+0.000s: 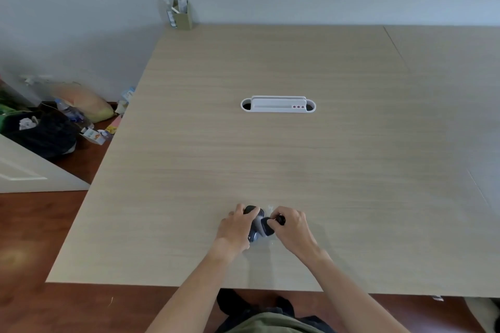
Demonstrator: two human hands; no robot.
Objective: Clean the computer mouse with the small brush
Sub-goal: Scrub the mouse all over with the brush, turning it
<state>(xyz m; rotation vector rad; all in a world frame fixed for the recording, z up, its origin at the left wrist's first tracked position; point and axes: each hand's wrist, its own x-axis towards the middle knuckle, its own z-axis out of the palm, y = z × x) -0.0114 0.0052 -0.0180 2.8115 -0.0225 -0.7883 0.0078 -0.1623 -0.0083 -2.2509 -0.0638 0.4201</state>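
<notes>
While your two forearms reach in from the near edge of the table [189, 143], your hands meet over the wood just inside that edge; below them, under the table's rim, a bit of dark clothing and an olive garment show; the brown floor runs off to the left of your left arm.

Your left hand [236, 227] has its fingers curled over the far end and left flank of the computer mouse [255, 224], gripping it; the mouse is dark, lies between your hands on the tabletop, and looks tipped onto its side, though blur keeps that uncertain; your right hand [293, 227] is closed around a small dark thing, the small brush [270, 226], pinching it with thumb and fingers; its dark end touches the right side of the mouse; nothing lies between the two hands but the mouse and brush themselves.

Beyond your hands, well apart from them and a little to the right, a white cable tray [278, 105] is set into the tabletop; it has a dark opening at each end and three small red dots near its right end; what lies inside cannot be made out.

Farther still, past your left hand at the table's far left corner, a tan box [182, 17] stands against the wall holding some white items; far to the left of your left hand, on the floor, lie a black bag [40, 135], a plastic bottle [69, 111] and small cartons.
</notes>
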